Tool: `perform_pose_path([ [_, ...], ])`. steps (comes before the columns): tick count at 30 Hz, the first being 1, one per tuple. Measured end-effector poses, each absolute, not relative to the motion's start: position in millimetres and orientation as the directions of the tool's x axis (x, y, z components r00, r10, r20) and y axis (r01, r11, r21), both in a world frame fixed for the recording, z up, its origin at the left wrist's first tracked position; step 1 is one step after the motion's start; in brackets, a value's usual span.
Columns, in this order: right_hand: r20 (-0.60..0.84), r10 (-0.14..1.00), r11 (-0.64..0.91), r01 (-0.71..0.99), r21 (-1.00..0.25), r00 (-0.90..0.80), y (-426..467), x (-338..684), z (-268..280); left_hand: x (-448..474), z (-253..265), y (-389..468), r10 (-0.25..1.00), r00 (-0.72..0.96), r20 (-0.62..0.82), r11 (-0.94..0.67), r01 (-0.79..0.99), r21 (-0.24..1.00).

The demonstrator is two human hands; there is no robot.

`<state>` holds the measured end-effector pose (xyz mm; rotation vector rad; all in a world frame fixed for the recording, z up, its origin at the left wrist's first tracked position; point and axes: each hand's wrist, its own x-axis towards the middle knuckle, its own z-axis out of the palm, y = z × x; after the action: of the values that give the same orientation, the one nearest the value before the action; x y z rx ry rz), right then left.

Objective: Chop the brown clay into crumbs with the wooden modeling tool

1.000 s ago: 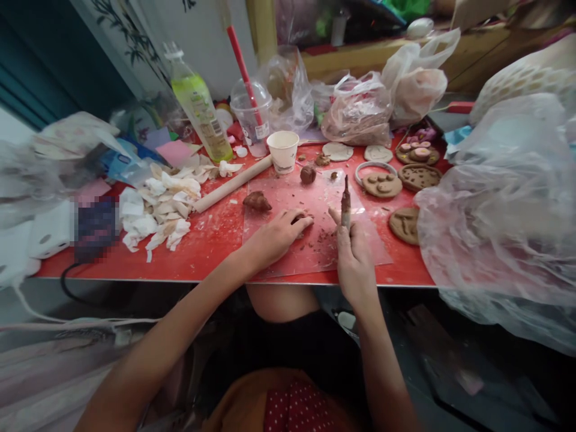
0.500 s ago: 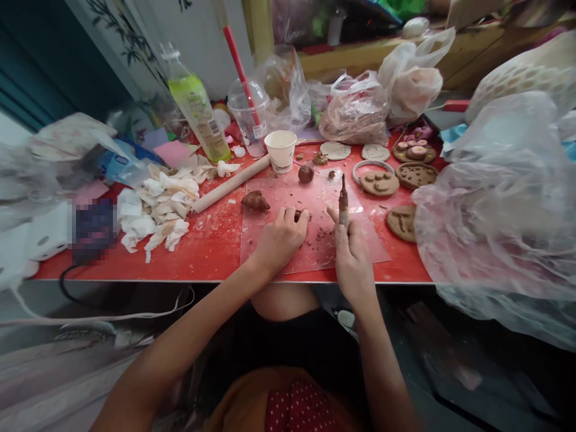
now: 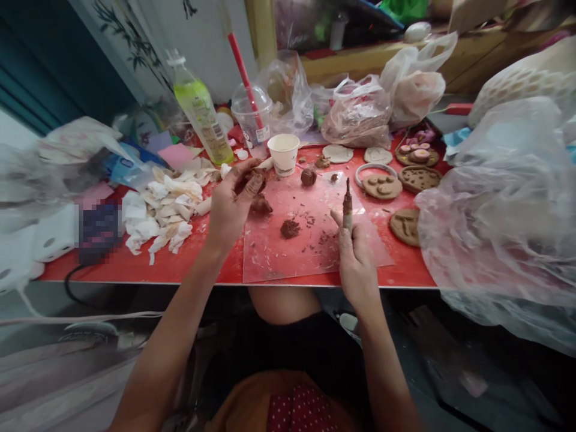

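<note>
My left hand [image 3: 234, 201] is raised at the left edge of the clear sheet [image 3: 270, 264], its clay-smeared fingers bent and apart from the thumb. Just beyond its thumb lies a dark brown clay lump [image 3: 261, 204], partly hidden by the hand. A small crumbly heap of clay [image 3: 290, 228] sits on the sheet among loose crumbs. Farther back rests a brown clay ball [image 3: 308, 176]. In my right hand [image 3: 357, 261], closed round its handle, a slim clay-coated modelling tool [image 3: 347, 204] points upward.
A white paper cup [image 3: 283, 157] stands behind the sheet, near a rolling pin [image 3: 204, 206]. Crumpled tissues [image 3: 166, 207] lie left. Clay discs [image 3: 381, 186] and a large plastic bag [image 3: 490, 234] occupy the right. A green drink bottle [image 3: 204, 120] stands at the back.
My left hand has lifted off the small clay heap and moved left and away from me, beside the clay lump, uncovering the heap. My right hand keeps its hold on the tool.
</note>
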<state>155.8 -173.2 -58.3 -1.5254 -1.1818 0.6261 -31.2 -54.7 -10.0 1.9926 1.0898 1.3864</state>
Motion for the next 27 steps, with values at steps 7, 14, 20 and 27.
perform_pose_path([
  [7, 0.194, 0.915, 0.054, 0.37, -0.927, 0.354, -175, 155, -56, -55, -37, -30, 0.721, 0.561, 0.405, -0.692, 0.596, 0.407],
  [14, 0.201, 0.914, 0.057, 0.381, -0.923, 0.352, -175, 156, -55, -57, -32, -44, 0.62, 0.672, 0.405, -0.774, 0.609, 0.175],
  [20, 0.213, 0.913, 0.067, 0.388, -0.919, 0.349, -175, 156, -55, -35, -36, -67, 0.559, 0.802, 0.213, -0.818, 0.575, -0.018],
  [27, 0.186, 0.914, 0.039, 0.378, -0.925, 0.361, -175, 155, -56, -26, -35, -69, 0.497, 0.819, 0.285, -0.793, 0.563, -0.232],
])
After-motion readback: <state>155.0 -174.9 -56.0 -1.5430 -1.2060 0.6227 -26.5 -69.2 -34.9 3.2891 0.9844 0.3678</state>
